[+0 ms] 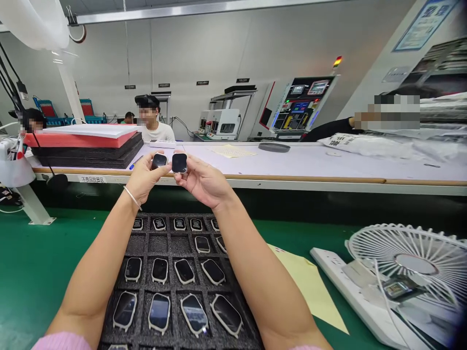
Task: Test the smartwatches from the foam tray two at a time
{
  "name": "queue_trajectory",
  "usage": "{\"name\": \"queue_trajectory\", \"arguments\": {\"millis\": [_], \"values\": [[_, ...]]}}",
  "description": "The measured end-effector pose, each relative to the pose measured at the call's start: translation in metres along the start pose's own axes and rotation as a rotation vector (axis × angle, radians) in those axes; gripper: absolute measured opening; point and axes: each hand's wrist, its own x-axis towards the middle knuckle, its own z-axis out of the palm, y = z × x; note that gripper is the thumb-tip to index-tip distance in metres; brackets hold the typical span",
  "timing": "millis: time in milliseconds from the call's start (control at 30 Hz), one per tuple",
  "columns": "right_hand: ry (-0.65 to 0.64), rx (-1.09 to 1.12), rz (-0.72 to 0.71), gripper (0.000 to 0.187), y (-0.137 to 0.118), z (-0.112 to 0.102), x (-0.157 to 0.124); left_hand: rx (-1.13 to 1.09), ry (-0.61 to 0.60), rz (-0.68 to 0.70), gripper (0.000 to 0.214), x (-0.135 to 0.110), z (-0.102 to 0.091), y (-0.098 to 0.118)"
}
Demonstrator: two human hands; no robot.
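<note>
My left hand point(144, 177) is closed on a smartwatch body point(159, 161) with a dark screen and a pale frame, without a strap. Right beside it, my right hand point(202, 180) pinches a second watch body point(179, 163) by its edges, its dark screen facing me. Both are held up above the far side of a black foam tray point(171, 287). Rows of similar watch bodies point(159, 312) lie in the tray's compartments. Those in the farthest row point(179, 224) show white text on their screens. Several pockets in the second row hold no watch. My forearms hide parts of the tray.
A white fan point(416, 262) and a power strip point(339, 277) lie at the right, by a yellow paper sheet point(310, 287). Behind, a raised shelf point(310, 167) carries stacked foam point(87, 150) and plastic bags point(394, 146). Other people point(156, 129) are beyond it.
</note>
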Motion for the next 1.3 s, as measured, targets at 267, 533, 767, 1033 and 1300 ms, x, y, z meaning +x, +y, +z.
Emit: {"name": "queue_trajectory", "arguments": {"millis": [267,533,767,1033,1300], "values": [[-0.006,-0.039,-0.067,0.023,0.004,-0.004,-0.001,0.344,0.164,0.242,0.036,-0.001,0.008,-0.006],[-0.043,-0.072,-0.075,0.020,0.003,-0.005,-0.003,0.414,0.156,0.285,0.036,-0.005,0.008,-0.001],[-0.076,-0.046,-0.080,0.022,0.007,-0.007,-0.006,0.458,0.159,0.280,0.037,-0.007,0.005,-0.001],[-0.041,-0.002,-0.031,0.023,-0.010,0.006,0.000,0.521,0.116,0.253,0.033,0.000,0.005,0.019],[-0.006,0.128,0.297,0.030,0.030,0.022,-0.097,0.349,-0.306,-0.282,0.022,-0.108,-0.017,0.029]]}}
